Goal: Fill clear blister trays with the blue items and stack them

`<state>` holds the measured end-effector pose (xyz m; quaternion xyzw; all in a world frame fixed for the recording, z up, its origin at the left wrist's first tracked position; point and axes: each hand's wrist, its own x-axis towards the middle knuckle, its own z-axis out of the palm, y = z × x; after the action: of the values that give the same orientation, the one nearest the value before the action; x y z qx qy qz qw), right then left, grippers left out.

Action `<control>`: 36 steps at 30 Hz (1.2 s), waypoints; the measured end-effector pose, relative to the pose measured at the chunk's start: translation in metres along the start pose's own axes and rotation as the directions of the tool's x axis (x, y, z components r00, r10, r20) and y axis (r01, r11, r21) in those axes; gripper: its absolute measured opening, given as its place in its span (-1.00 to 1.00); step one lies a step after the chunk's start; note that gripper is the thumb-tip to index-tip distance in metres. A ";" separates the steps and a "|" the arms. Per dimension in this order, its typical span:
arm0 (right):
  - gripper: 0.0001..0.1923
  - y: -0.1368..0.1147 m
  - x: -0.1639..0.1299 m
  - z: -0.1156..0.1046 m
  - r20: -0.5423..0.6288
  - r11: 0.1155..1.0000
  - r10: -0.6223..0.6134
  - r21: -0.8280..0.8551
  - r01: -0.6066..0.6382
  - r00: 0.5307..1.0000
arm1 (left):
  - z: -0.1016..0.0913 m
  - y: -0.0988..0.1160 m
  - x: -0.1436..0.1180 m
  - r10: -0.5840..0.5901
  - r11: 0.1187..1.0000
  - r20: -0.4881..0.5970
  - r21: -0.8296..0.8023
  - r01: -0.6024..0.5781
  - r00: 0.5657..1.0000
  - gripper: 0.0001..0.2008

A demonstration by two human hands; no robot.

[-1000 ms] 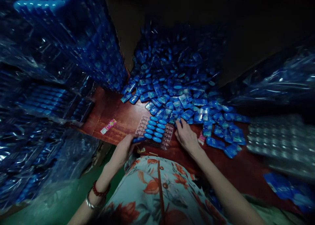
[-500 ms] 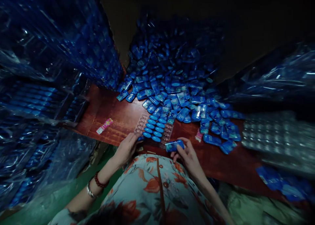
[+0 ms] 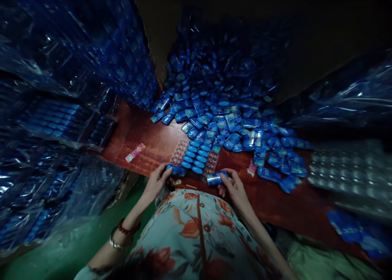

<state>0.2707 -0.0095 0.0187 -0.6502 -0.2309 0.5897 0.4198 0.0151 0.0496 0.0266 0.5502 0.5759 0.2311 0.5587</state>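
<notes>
- Nearest the body, at the worktop's front edge, the right hand (image 3: 234, 186) pinches a blue packet (image 3: 217, 178) between thumb and fingers; a second ago this hand was out at the foot of the loose pile, and it has since drawn back with the packet.
- Left hand (image 3: 157, 180) has closed its fingertips on a second blue packet (image 3: 176, 170) at the tray's near-left corner, where half a second ago it lay flat.
- Judged from this, one pick is complete and two packets stand ready at the tray's near edge.
- Clear blister tray (image 3: 211, 162) lies between the hands and the pile; two rows of blue pieces fill its middle, while the pockets at both sides show bare.
- Worktop (image 3: 147, 143) is reddish-brown wood; a small pink label (image 3: 135, 152) lies on it, left of the tray.
- Loose pile of blue packets (image 3: 226, 108) spreads beyond the tray and rises into darkness.
- Bagged stacks of blue goods (image 3: 76, 47) tower at left; empty clear trays (image 3: 346, 169) sit at right. Floor (image 3: 61, 255) below is green.
</notes>
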 end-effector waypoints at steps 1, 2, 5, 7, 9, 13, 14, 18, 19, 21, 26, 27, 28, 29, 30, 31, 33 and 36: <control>-0.48 -0.001 -0.002 0.001 0.026 1.000 -0.009 0.020 0.009 1.000 | -0.001 0.002 -0.001 0.076 0.994 -0.012 0.076 -0.075 0.997 -0.69; -0.50 -0.002 -0.005 0.002 0.064 0.999 -0.011 0.048 0.008 0.998 | -0.001 0.003 -0.001 0.168 0.973 -0.011 0.162 -0.164 0.986 -0.72; -0.51 -0.002 -0.008 0.007 0.179 0.991 0.014 0.130 -0.038 0.984 | -0.002 0.004 -0.001 0.424 0.808 0.108 0.404 -0.429 0.899 -0.70; -0.52 0.000 -0.007 0.009 0.206 0.987 0.032 0.148 -0.064 0.978 | -0.002 0.002 0.001 0.503 0.675 0.213 0.509 -0.535 0.837 -0.62; -0.53 0.004 -0.005 0.009 0.206 0.990 0.032 0.129 -0.059 0.978 | -0.003 0.002 0.005 0.537 0.570 0.285 0.572 -0.590 0.794 -0.60; -0.57 0.007 -0.005 0.005 0.176 0.995 -0.069 -0.054 0.080 0.982 | -0.007 0.007 0.011 0.526 0.503 0.338 0.617 -0.605 0.781 -0.60; -0.61 0.007 -0.006 0.004 0.165 0.975 -0.143 -0.146 0.168 0.976 | -0.007 0.007 0.011 0.516 0.506 0.347 0.615 -0.605 0.783 -0.60; -0.76 0.000 -0.008 0.009 0.333 0.635 -0.512 -0.474 0.610 0.792 | -0.001 0.005 0.006 0.526 0.505 0.348 0.606 -0.614 0.776 -0.67; -0.75 -0.002 -0.007 0.012 0.405 0.518 -0.560 -0.509 0.687 0.723 | 0.001 0.004 0.004 0.532 0.497 0.343 0.613 -0.614 0.774 -0.68; -0.72 -0.004 -0.004 0.017 0.513 0.292 -0.599 -0.575 0.765 0.614 | 0.006 0.000 -0.001 0.542 0.472 0.340 0.632 -0.614 0.768 -0.69; -0.69 -0.008 -0.003 0.027 0.698 -0.209 -0.540 -0.653 0.728 0.471 | 0.011 -0.007 -0.009 0.613 0.401 0.325 0.657 -0.638 0.720 -0.65; -0.69 -0.010 -0.005 0.029 0.718 -0.262 -0.513 -0.652 0.711 0.470 | 0.011 -0.008 -0.010 0.624 0.394 0.323 0.657 -0.643 0.712 -0.65; -0.70 -0.013 -0.007 0.031 0.732 -0.297 -0.483 -0.653 0.696 0.480 | 0.012 -0.008 -0.010 0.629 0.390 0.322 0.657 -0.645 0.708 -0.65; -0.70 -0.017 -0.010 0.035 0.742 -0.323 -0.450 -0.654 0.684 0.496 | 0.013 -0.008 -0.010 0.625 0.387 0.324 0.661 -0.643 0.710 -0.65; -0.71 -0.021 -0.012 0.039 0.752 -0.346 -0.412 -0.651 0.675 0.514 | 0.015 -0.007 -0.010 0.617 0.382 0.331 0.667 -0.639 0.714 -0.65; -0.71 -0.026 -0.014 0.043 0.762 -0.369 -0.369 -0.646 0.668 0.533 | 0.016 -0.006 -0.009 0.606 0.370 0.344 0.676 -0.637 0.717 -0.66; -0.71 -0.035 -0.017 0.052 0.775 -0.401 -0.282 -0.631 0.664 0.566 | 0.018 -0.001 -0.007 0.577 0.337 0.380 0.696 -0.634 0.723 -0.68; -0.73 -0.046 -0.017 0.059 0.775 -0.380 -0.209 -0.626 0.680 0.597 | 0.022 0.008 -0.002 0.506 0.301 0.456 0.703 -0.645 0.732 -0.68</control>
<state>0.2194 0.0185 0.0688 -0.4538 -0.8869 0.0791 -0.0350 0.0375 0.0426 0.0281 0.9281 0.3329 0.0742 0.1495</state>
